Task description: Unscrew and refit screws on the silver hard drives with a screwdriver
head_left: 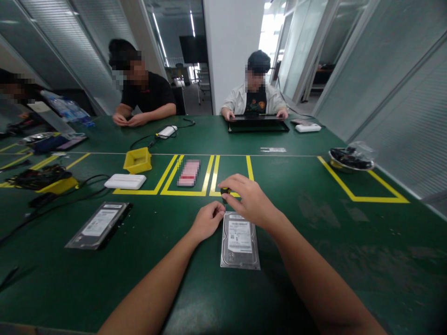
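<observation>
A silver hard drive (pixel 240 253) with a white label lies flat on the green table before me. Over its far end my right hand (pixel 249 197) grips a short screwdriver (pixel 225 190) by its black and yellow handle, shaft pointing down. The tip meets the drive's far left corner, where fingers partly cover it. My left hand (pixel 209 219) is closed at that same corner, thumb and forefinger pinched beside the shaft; whatever they hold is too small to make out. A second hard drive (pixel 99 223) rests farther left, apart from both hands.
Left lie a white power strip (pixel 125 181), a yellow bin (pixel 138 160) and tangled cables (pixel 38 179). A blurred pink item (pixel 189 173) sits within yellow tape. A bowl of black parts (pixel 351 158) stands at right. Across the table, one person (pixel 256 95) holds a black panel (pixel 258 123); another person (pixel 146 95) sits left.
</observation>
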Demonstrator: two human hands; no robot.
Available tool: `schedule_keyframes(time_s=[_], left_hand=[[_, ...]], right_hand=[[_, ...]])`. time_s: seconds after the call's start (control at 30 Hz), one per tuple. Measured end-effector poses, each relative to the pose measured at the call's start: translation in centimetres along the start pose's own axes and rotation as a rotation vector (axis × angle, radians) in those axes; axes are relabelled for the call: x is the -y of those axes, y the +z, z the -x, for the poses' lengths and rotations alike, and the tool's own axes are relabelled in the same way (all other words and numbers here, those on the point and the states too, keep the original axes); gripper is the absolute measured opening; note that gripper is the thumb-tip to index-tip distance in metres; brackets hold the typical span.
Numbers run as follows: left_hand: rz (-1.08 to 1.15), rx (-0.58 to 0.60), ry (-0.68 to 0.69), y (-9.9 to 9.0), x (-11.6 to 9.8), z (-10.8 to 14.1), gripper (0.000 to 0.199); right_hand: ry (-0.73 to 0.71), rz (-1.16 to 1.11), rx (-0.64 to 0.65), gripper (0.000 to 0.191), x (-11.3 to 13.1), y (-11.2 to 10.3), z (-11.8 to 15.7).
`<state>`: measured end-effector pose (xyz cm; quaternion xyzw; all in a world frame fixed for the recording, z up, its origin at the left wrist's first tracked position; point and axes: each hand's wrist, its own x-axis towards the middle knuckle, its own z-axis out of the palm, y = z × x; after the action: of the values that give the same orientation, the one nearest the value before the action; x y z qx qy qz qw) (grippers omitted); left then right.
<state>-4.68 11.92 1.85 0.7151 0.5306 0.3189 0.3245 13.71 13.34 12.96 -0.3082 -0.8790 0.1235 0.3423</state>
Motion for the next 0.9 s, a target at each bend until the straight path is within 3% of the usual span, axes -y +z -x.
schedule_keyframes(time_s=[0.33, 0.5, 0.73, 0.9], left_hand=[[0.055, -0.015, -0.015, 0.1, 0.5, 0.0, 0.006], [0.075, -0.021, -0.021, 0.2, 0.5, 0.2, 0.009], [-0.023, 0.032, 0.015, 0.0, 0.0, 1.2, 0.041], [-0.101, 0.058, 0.041, -0.1, -0.8, 1.9, 0.061]], right_hand=[[-0.064, 0.016, -0.108, 0.022, 1.2, -2.4, 0.0], [-0.017, 0.125, -0.114, 0.025, 2.7, -4.3, 0.6], [0.119, 0.318, 0.031, 0.020, 5.7, -7.8, 2.7], [0.151, 0.409, -0.010, 0.017, 8.0, -9.4, 4.3]])
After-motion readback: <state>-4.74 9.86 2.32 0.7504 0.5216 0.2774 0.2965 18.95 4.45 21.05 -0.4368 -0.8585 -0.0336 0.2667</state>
